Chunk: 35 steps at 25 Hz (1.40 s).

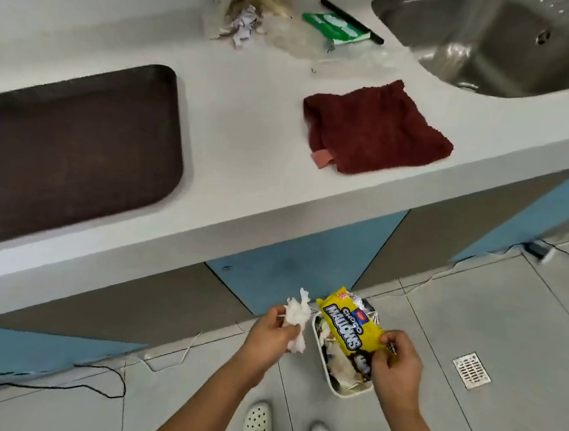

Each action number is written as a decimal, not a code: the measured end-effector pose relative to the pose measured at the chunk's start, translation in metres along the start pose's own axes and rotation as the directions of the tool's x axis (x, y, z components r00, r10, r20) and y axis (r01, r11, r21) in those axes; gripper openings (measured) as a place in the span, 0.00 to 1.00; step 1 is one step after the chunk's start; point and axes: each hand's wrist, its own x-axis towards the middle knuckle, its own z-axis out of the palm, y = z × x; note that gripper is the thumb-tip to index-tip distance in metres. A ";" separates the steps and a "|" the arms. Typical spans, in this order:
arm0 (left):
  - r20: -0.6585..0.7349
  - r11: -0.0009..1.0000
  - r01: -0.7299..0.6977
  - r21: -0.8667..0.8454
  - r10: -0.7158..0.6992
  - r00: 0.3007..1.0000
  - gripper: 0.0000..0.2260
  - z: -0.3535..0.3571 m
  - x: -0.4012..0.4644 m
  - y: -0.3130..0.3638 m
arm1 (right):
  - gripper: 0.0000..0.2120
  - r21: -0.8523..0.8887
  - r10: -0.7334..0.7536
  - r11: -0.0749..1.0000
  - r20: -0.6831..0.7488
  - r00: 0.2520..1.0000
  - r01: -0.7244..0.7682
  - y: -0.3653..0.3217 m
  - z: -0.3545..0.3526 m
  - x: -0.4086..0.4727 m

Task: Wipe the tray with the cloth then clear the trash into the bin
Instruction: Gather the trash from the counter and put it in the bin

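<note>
The white counter (pixel 247 150) fills the upper half of the view, with the steel sink (pixel 504 42) sunk in at 1 o'clock. The dark brown tray (pixel 72 148) lies flat on it at 9 o'clock, and the dark red cloth (pixel 375 128) lies crumpled well to the tray's right, near the counter's front edge. At 12 o'clock a heap of trash (pixel 255 17) of paper scraps and clear plastic sits beside a green packet (pixel 334 27).

On the tiled floor below, the small white bin (pixel 336 390) stands at 6 o'clock, holding wrappers, with a metal floor drain (pixel 472 370) to its right.

The right hand (pixel 397 366) pinches a yellow snack wrapper (pixel 346 324) by one end over the bin. The left hand (pixel 271 334) grips a wad of white tissue (pixel 296 319) just left of the bin's rim.
</note>
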 end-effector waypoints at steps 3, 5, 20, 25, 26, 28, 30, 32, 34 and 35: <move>0.051 0.967 -0.016 0.255 0.003 0.999 0.11 0.016 0.059 -0.036 | 0.18 -0.265 0.115 0.961 0.129 0.985 -0.078 0.079 0.016 0.008; 0.076 0.920 -0.042 0.389 0.013 0.997 0.12 0.029 0.092 -0.065 | 0.20 -0.440 0.180 0.896 0.231 0.956 -0.062 0.125 0.027 0.013; 0.081 0.771 -0.095 0.630 0.056 0.995 0.09 0.110 0.258 -0.214 | 0.37 -0.781 0.097 0.486 0.494 0.864 0.392 0.309 0.113 0.053; 0.211 0.534 -0.305 0.788 0.231 0.950 0.08 0.133 0.326 -0.239 | 0.29 -0.660 0.187 0.486 0.719 0.670 0.573 0.335 0.132 0.089; 0.249 0.462 -0.303 0.833 0.177 0.952 0.11 0.136 0.341 -0.246 | 0.27 -0.655 0.229 0.502 0.730 0.643 0.565 0.345 0.136 0.092; 0.343 0.213 -0.328 0.920 -0.037 0.938 0.19 0.143 0.367 -0.259 | 0.24 -0.675 0.303 0.494 0.725 0.619 0.548 0.378 0.142 0.100; 0.446 -0.103 -0.468 0.878 -0.183 0.876 0.25 0.152 0.379 -0.267 | 0.26 -0.729 0.407 0.477 0.678 0.612 0.490 0.402 0.144 0.107; 0.524 -0.263 -0.567 0.781 -0.218 0.823 0.30 0.158 0.384 -0.271 | 0.28 -0.760 0.456 0.466 0.645 0.614 0.452 0.419 0.152 0.112; 0.505 -0.304 -0.564 0.768 -0.253 0.825 0.30 0.164 0.398 -0.279 | 0.28 -0.788 0.525 0.478 0.610 0.593 0.388 0.434 0.168 0.120; 0.465 -0.314 -0.543 0.779 -0.290 0.836 0.30 0.165 0.407 -0.285 | 0.28 -0.795 0.550 0.479 0.603 0.578 0.373 0.440 0.177 0.124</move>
